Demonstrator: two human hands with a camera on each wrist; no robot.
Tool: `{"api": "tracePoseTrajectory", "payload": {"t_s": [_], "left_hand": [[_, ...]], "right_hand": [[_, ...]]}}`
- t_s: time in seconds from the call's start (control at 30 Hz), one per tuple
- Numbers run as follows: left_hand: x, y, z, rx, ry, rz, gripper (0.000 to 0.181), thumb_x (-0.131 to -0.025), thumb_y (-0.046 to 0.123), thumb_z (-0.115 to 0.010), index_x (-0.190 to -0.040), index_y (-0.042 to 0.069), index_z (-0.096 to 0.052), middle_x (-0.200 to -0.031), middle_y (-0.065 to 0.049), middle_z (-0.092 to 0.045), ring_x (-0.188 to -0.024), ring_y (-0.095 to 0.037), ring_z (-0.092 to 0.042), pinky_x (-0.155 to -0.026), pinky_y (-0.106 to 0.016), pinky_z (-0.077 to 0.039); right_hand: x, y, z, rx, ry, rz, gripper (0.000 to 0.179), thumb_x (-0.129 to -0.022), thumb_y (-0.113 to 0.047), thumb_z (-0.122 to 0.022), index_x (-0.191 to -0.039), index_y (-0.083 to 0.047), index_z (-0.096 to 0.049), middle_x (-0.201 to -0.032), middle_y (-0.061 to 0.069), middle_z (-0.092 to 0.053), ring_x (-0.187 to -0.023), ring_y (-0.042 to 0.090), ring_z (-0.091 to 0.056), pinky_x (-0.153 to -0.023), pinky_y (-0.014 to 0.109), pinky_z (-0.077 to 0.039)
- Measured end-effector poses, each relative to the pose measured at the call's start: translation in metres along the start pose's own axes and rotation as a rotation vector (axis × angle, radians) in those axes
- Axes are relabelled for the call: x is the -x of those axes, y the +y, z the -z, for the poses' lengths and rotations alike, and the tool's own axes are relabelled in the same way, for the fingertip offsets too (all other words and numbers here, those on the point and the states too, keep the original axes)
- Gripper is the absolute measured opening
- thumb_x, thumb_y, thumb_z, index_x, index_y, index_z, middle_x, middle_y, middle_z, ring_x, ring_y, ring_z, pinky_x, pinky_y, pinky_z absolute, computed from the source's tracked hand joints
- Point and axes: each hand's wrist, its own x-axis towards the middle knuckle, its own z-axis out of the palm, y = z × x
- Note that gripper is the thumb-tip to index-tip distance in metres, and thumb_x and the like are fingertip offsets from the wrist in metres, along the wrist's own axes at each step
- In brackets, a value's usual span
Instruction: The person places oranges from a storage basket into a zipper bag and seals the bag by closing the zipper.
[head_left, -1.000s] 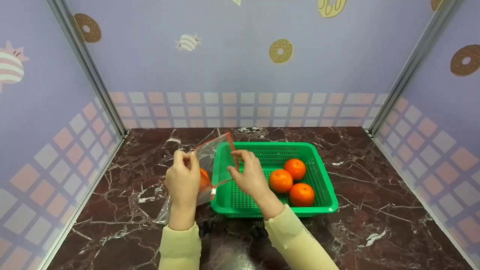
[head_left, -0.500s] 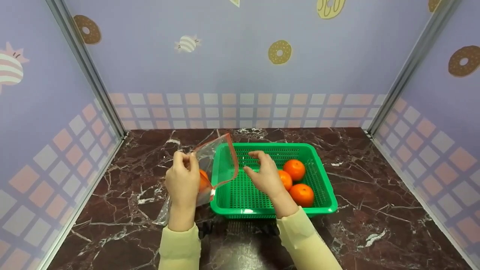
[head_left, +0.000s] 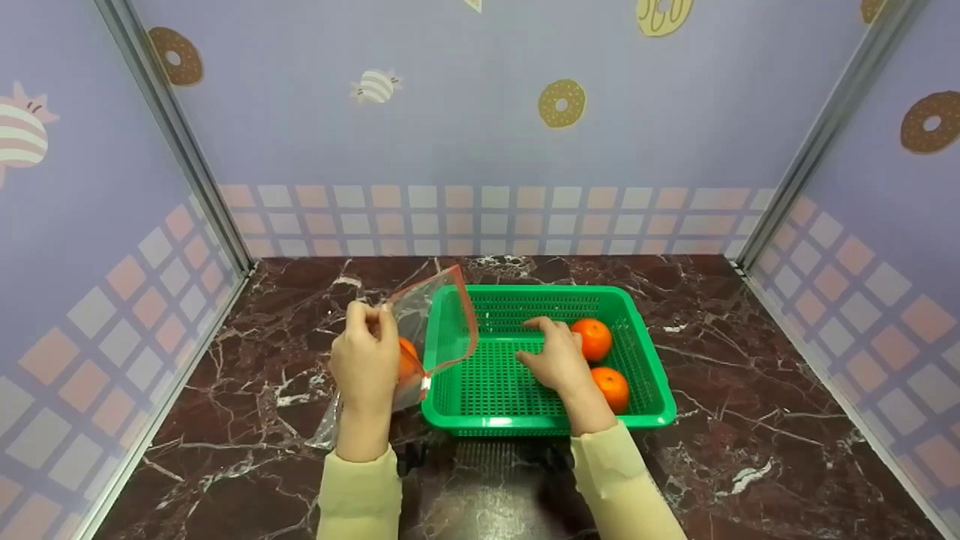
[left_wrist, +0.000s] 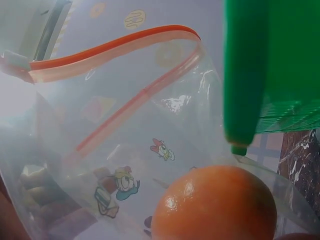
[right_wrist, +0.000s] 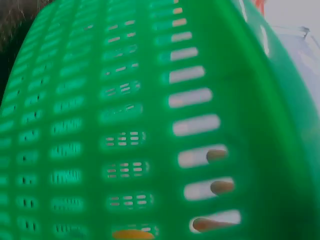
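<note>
My left hand pinches the edge of a clear zip bag with a red-orange zip rim, its mouth held open towards the basket. One orange lies low in the bag; cartoon prints show on the plastic. The green slotted basket stands just right of the bag. Inside it, my right hand has thumb and index finger spread apart, above the spot where one orange is now hidden. Beside that hand sit two more oranges, a rear orange and a front orange.
The dark red marbled table carries everything. A patterned lilac wall closes the back, with side panels left and right. Bag and basket overlap in the head view, the bag's mouth reaching over the basket's left rim.
My right hand has left the bag's rim and moved right over the basket to the oranges, covering the leftmost one. The left hand and bag have stayed in place.
</note>
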Motion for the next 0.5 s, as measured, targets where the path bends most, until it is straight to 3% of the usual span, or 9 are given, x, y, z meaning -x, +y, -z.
{"api": "tracePoseTrajectory", "payload": {"t_s": [0.3, 0.5], "left_hand": [[0.001, 0.002, 0.002, -0.012, -0.019, 0.02, 0.019, -0.1, 0.018, -0.063, -0.087, 0.006, -0.059, -0.063, -0.011, -0.064, -0.049, -0.031, -0.057, -0.047, -0.043, -0.04], [0.001, 0.002, 0.002, -0.013, -0.017, 0.015, 0.018, -0.1, 0.018, -0.063, -0.087, 0.006, -0.059, -0.064, -0.011, -0.065, -0.05, -0.032, -0.057, -0.048, -0.046, -0.041]], "right_hand": [[-0.005, 0.015, -0.002, 0.079, -0.063, -0.105, 0.066, -0.088, -0.016, -0.082, -0.147, -0.013, -0.053, -0.16, 0.022, -0.038, -0.141, 0.052, -0.03, -0.1, 0.064, -0.046], [-0.006, 0.02, -0.004, 0.118, -0.085, -0.084, 0.071, -0.086, -0.014, -0.083, -0.148, -0.006, -0.05, -0.158, 0.029, -0.039, -0.139, 0.058, -0.034, -0.108, 0.063, -0.039]]}}
